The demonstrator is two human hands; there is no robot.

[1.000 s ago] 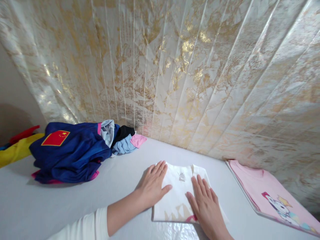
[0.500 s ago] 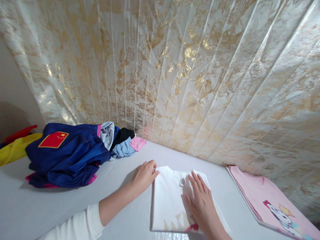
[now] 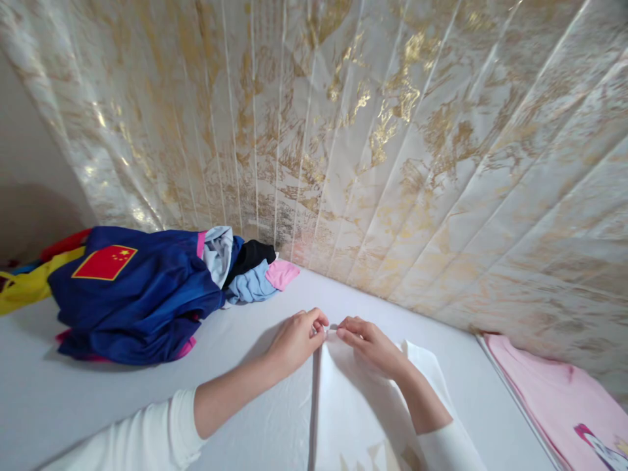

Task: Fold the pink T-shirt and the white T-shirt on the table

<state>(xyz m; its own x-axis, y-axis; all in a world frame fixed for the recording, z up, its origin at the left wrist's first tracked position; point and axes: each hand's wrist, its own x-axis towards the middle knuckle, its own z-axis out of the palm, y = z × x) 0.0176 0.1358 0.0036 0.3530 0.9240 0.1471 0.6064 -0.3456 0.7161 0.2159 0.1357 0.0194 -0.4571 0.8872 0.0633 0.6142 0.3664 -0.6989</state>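
A folded white T-shirt (image 3: 350,418) lies in front of me, with a tan print near the bottom of the view. At its top left corner my left hand (image 3: 295,343) is closed, fingertips pinching the fabric. My right hand (image 3: 375,347) reaches across the shirt and pinches the top edge just beside the left one. A small grey piece (image 3: 333,326) shows between the two sets of fingertips; I cannot tell what it is. The neckline is partly hidden behind my right hand.
A crumpled navy garment (image 3: 142,294) with a red flag patch lies at left, among yellow, black, light blue and pink clothes. A folded pink T-shirt (image 3: 554,386) lies at right. Gold-patterned wall covering (image 3: 343,144) rises behind the white surface (image 3: 255,405).
My right hand has moved from lying flat on the shirt's right side to pinching its top left edge beside my left hand. The view has shifted slightly.
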